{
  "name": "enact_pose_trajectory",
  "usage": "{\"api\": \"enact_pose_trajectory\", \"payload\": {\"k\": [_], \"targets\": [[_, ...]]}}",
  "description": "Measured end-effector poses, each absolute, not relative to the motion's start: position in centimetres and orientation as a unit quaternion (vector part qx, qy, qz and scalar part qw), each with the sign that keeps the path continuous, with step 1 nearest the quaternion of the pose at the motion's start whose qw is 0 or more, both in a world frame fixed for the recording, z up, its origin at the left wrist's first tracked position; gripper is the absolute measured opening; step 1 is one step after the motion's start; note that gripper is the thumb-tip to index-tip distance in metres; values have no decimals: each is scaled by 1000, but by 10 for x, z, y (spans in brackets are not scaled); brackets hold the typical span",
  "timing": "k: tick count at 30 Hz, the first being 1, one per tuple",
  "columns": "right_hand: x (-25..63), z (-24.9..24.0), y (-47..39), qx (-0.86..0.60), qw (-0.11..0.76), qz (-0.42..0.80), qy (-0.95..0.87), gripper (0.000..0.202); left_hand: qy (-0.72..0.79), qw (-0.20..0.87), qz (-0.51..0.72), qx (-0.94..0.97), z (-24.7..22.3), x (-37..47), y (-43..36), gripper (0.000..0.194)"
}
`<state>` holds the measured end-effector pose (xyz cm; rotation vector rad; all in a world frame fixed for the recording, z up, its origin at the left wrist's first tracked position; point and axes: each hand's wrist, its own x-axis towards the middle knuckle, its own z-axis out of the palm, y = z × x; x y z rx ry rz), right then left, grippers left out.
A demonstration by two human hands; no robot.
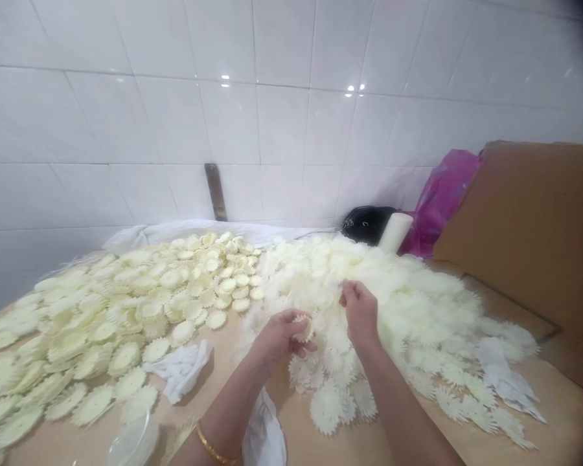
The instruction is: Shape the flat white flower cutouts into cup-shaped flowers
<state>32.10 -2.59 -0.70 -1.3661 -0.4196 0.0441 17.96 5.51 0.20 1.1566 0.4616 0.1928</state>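
Observation:
Near the middle, my left hand (282, 336) holds a small pale scalloped disc (303, 329) between thumb and fingers. To its right and a little higher, my right hand (361, 309) is closed in a pinch over a pile of thin, whitish, jagged-edged discs (393, 291); what its fingertips hold is too small to make out. Left of my hands spreads a heap of thicker, cream-coloured scalloped discs (150, 304). A gold bangle (212, 446) circles my left wrist.
A crumpled white cloth (182, 369) lies before the left heap, near a clear bowl (133, 437). Another cloth (265, 430) is under my left forearm. At the back right stand a white roll (395, 232), black bag (366, 224), pink bag (442, 194) and cardboard box (529, 246).

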Motion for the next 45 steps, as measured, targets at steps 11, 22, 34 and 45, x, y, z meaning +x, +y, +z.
{"api": "enact_pose_trajectory", "payload": {"k": [11, 22, 34, 45], "targets": [[313, -4, -26, -624, 735, 77, -253, 28, 208, 837, 96, 497, 4, 179, 56, 26], [306, 4, -30, -623, 725, 62, -286, 27, 259, 803, 204, 496, -5, 184, 55, 33], [275, 12, -27, -620, 575, 213, -489, 22, 268, 771, 206, 540, -13, 185, 56, 47], [287, -2, -21, -665, 610, 149, -404, 23, 286, 805, 187, 486, 1, 185, 52, 19]]}}
